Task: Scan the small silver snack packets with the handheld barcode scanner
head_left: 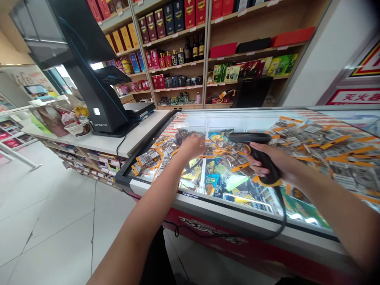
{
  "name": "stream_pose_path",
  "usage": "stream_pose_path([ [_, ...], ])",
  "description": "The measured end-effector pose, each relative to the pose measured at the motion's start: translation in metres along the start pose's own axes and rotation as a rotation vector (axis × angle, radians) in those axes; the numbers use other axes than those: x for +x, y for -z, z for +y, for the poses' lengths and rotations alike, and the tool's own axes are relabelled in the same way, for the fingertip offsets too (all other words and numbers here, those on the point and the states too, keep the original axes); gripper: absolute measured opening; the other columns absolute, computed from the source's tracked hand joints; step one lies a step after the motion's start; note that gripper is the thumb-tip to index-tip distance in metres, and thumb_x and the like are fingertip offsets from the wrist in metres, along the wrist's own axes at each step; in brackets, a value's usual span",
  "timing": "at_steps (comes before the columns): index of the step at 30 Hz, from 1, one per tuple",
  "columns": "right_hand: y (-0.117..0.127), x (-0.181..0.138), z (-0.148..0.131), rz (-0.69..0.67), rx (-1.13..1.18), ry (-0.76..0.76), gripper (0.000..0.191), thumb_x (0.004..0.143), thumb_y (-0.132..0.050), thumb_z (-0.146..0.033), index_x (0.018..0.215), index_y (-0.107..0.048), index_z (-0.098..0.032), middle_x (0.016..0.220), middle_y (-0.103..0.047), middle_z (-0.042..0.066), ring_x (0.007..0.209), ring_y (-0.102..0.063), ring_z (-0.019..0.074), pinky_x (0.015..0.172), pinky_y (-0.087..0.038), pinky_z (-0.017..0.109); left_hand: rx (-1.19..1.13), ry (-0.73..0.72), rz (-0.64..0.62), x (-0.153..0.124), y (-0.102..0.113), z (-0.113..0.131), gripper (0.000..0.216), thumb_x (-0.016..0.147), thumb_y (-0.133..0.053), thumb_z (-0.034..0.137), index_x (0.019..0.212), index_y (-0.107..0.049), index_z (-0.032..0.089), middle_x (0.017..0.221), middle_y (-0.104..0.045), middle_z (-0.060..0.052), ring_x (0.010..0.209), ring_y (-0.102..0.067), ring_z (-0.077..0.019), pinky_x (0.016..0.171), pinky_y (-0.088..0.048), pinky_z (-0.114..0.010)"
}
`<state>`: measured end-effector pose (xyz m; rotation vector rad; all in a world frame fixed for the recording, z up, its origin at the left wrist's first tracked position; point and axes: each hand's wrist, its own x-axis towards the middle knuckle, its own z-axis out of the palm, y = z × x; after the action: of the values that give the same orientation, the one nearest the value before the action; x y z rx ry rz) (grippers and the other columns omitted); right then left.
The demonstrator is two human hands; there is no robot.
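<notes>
My right hand (263,160) is wrapped round the grip of a black barcode scanner (268,168), its head pointing left above the freezer's glass top. A dark cable hangs from the scanner's base. Over the left part of the glass, my left hand (193,146) is closed, its fingertips mostly hidden. Beside those fingers lies a small clear packet with a barcode label and orange edge (208,149); I cannot tell whether they grip it. More such packets (148,157) lie loose to the left, and a larger heap of packets (335,146) covers the right side.
Bagged goods (231,180) show through the glass of the chest freezer (237,211). On the left a counter (118,144) bears a black checkout terminal (102,107) and a bowl (78,128). Shelves of boxes and bottles (178,29) stand behind. The scanner cable (282,221) droops along the freezer front.
</notes>
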<state>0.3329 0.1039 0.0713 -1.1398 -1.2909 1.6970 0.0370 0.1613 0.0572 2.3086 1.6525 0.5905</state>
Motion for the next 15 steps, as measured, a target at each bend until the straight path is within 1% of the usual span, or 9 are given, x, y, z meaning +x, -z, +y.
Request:
stream_pose_path([
  [1, 0.0, 0.001, 0.0, 0.007, 0.007, -0.004, 0.053, 0.089, -0.091, -0.064, 0.098, -0.058, -0.023, 0.063, -0.051, -0.004, 0.043, -0.036, 0.0069, 0.042, -0.036, 0.021, 0.011, -0.029, -0.084, -0.003, 0.002, 0.003, 0.021, 0.102, -0.069, 0.021, 0.122, -0.076, 0.02, 0.142, -0.068, -0.021, 0.135, -0.07, -0.0374, 0.12, -0.056, -0.05],
  [2, 0.001, 0.002, 0.001, 0.011, 0.013, -0.007, 0.053, 0.089, -0.092, -0.064, 0.098, -0.059, -0.024, 0.063, -0.052, -0.004, 0.043, -0.036, 0.0069, 0.042, -0.036, 0.021, 0.004, -0.051, -0.151, -0.005, 0.002, 0.006, 0.024, 0.105, -0.067, 0.024, 0.127, -0.076, 0.019, 0.144, -0.068, -0.022, 0.132, -0.072, -0.037, 0.118, -0.058, -0.05],
  [4, 0.001, 0.003, 0.001, 0.012, 0.022, -0.014, 0.052, 0.09, -0.091, -0.064, 0.098, -0.059, -0.024, 0.062, -0.051, -0.004, 0.043, -0.035, 0.0071, 0.042, -0.035, 0.022, -0.023, -0.097, -0.217, -0.007, 0.002, 0.012, 0.037, 0.108, -0.064, 0.029, 0.141, -0.074, 0.017, 0.153, -0.067, -0.023, 0.138, -0.07, -0.0379, 0.12, -0.057, -0.05],
  [7, 0.003, 0.003, 0.002, 0.009, 0.017, -0.025, 0.05, 0.091, -0.09, -0.063, 0.097, -0.058, -0.025, 0.061, -0.049, -0.004, 0.043, -0.033, 0.008, 0.041, -0.035, 0.024, -0.068, -0.189, -0.247, -0.007, -0.004, 0.019, 0.05, 0.109, -0.064, 0.032, 0.157, -0.067, 0.016, 0.167, -0.063, -0.023, 0.158, -0.059, -0.0386, 0.131, -0.049, -0.049],
  [9, 0.005, 0.003, 0.002, 0.006, 0.006, -0.015, 0.049, 0.092, -0.09, -0.062, 0.095, -0.057, -0.026, 0.061, -0.05, -0.004, 0.043, -0.033, 0.0086, 0.042, -0.036, 0.025, -0.078, -0.218, -0.249, -0.006, -0.006, 0.019, 0.053, 0.11, -0.063, 0.033, 0.162, -0.064, 0.017, 0.175, -0.059, -0.022, 0.164, -0.054, -0.0381, 0.136, -0.045, -0.05],
  [10, 0.006, 0.003, 0.002, 0.004, 0.002, -0.006, 0.049, 0.092, -0.09, -0.062, 0.094, -0.058, -0.026, 0.061, -0.05, -0.003, 0.043, -0.033, 0.0088, 0.042, -0.036, 0.026, -0.06, -0.201, -0.224, -0.006, -0.005, 0.018, 0.054, 0.11, -0.063, 0.032, 0.162, -0.064, 0.019, 0.177, -0.058, -0.021, 0.165, -0.054, -0.0386, 0.137, -0.043, -0.052],
  [11, 0.007, 0.004, 0.003, 0.002, 0.001, 0.001, 0.049, 0.092, -0.09, -0.063, 0.094, -0.058, -0.026, 0.061, -0.051, -0.002, 0.043, -0.033, 0.0091, 0.042, -0.036, 0.026, -0.022, -0.151, -0.176, -0.005, -0.003, 0.014, 0.053, 0.109, -0.065, 0.031, 0.161, -0.064, 0.02, 0.176, -0.058, -0.021, 0.165, -0.053, -0.0402, 0.137, -0.043, -0.055],
  [12, 0.008, 0.004, 0.003, 0.001, 0.003, 0.006, 0.049, 0.091, -0.091, -0.063, 0.093, -0.059, -0.026, 0.061, -0.051, -0.002, 0.043, -0.033, 0.0093, 0.042, -0.036, 0.027, 0.033, -0.066, -0.107, -0.005, 0.001, 0.009, 0.052, 0.107, -0.067, 0.029, 0.159, -0.066, 0.021, 0.174, -0.06, -0.022, 0.165, -0.053, -0.0427, 0.136, -0.042, -0.06],
  [15, 0.008, 0.005, 0.003, 0.013, 0.014, 0.006, 0.052, 0.086, -0.094, -0.064, 0.093, -0.061, -0.025, 0.061, -0.051, -0.002, 0.043, -0.035, 0.0093, 0.042, -0.037, 0.026, 0.18, 0.318, 0.108, -0.006, 0.02, -0.016, 0.051, 0.1, -0.072, 0.028, 0.15, -0.072, 0.018, 0.168, -0.063, -0.029, 0.164, -0.051, -0.0519, 0.131, -0.042, -0.071],
])
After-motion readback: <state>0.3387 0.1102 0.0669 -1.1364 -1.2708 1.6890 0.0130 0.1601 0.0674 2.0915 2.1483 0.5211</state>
